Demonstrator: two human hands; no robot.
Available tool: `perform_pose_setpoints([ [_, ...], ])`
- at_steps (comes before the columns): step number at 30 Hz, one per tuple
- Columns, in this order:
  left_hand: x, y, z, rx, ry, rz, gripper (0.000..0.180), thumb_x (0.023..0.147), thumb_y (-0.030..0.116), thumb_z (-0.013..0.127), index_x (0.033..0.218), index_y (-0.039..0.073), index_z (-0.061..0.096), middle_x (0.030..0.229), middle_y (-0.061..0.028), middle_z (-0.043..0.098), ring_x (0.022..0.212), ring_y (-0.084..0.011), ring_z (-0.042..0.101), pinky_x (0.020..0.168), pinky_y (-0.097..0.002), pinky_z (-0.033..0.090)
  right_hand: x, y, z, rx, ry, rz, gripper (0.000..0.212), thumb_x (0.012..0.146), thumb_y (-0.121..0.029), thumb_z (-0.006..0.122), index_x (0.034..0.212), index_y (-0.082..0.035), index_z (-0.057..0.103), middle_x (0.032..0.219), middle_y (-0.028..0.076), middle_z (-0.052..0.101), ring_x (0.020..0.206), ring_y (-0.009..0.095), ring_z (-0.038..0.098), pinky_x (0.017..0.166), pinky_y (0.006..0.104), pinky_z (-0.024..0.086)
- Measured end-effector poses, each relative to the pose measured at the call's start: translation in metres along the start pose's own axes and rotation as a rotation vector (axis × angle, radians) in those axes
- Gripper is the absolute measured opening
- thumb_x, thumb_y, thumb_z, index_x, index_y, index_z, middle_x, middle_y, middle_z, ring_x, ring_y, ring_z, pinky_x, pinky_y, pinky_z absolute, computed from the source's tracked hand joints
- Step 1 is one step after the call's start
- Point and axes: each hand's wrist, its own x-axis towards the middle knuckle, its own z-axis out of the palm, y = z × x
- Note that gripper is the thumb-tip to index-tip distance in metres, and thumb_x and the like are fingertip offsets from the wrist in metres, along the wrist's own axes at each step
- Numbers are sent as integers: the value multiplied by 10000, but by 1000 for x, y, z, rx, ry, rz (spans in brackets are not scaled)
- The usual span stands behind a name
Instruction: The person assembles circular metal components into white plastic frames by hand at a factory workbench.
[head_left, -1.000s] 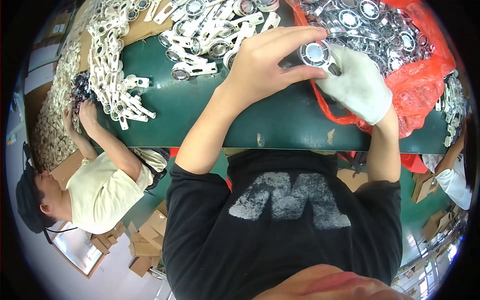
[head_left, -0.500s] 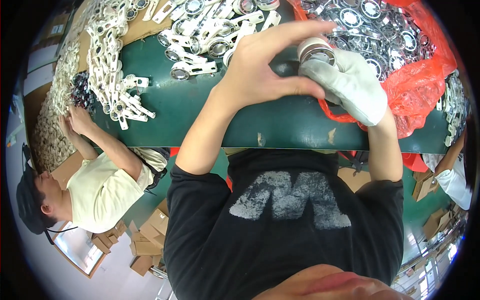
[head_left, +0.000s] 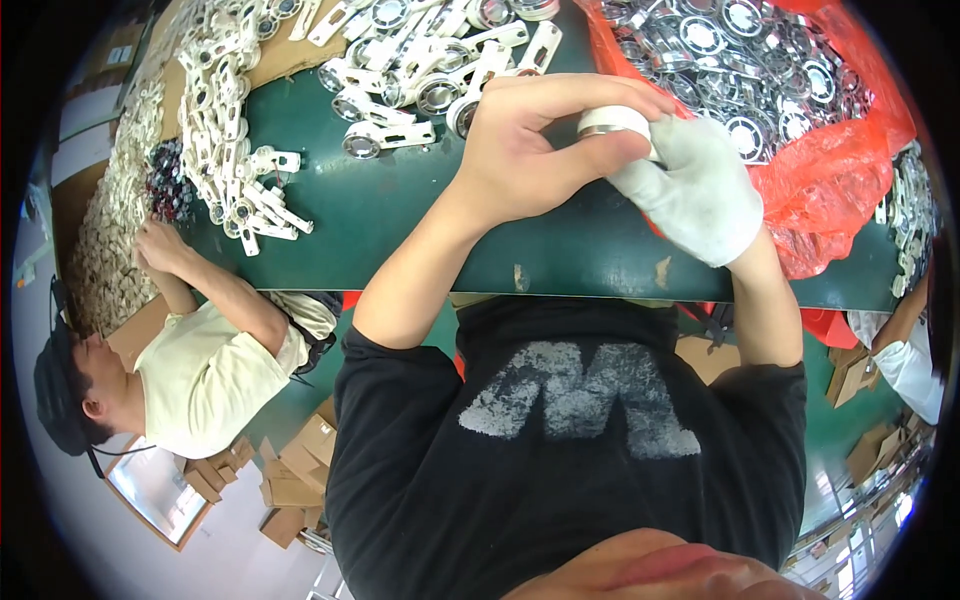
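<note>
Just above the table, both my hands close around a white plastic part with a round head and a silver band [head_left: 612, 121]. My bare left hand [head_left: 535, 150] presses it, thumb on the near side and fingers across the far side. From the right, my right hand [head_left: 703, 190], in a pale grey-white work glove, grips the same part. Its lower portion is hidden by the glove. Beyond my left hand lies a pile of similar white parts with long slotted handles and round silver-rimmed heads [head_left: 437, 94].
A red plastic bag [head_left: 830, 190] full of shiny silver rings [head_left: 745, 85] lies open at the far right of the green table [head_left: 390, 205]. More white parts [head_left: 235, 130] are heaped on the left. A co-worker [head_left: 205, 375] handles parts there; another person's sleeve [head_left: 905, 365] shows at right.
My left hand has closed from a wide spread onto the part. The part has tilted and come slightly nearer; its silver face no longer shows. My gloved hand has turned with it.
</note>
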Motion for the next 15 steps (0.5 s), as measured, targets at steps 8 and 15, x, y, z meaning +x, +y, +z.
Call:
perform_pose_setpoints([
  [8, 5, 18, -32, 512, 243, -247, 264, 841, 262, 778, 1019, 67, 783, 1045, -104, 705, 988, -213, 685, 842, -319, 535, 3, -9, 7, -280, 157, 69, 428, 907, -311, 724, 1200, -5, 657, 841, 187, 686, 743, 276, 691, 720, 358, 537],
  [15, 7, 47, -105, 828, 666, -467, 267, 954, 222, 660, 959, -38, 722, 718, -141, 693, 655, -192, 662, 616, -343, 496, 2, 5, 9, -192, 190, 31, 363, 970, -128, 653, 1300, 20, 621, 1065, 122, 732, 945, 150, 684, 907, 285, 521],
])
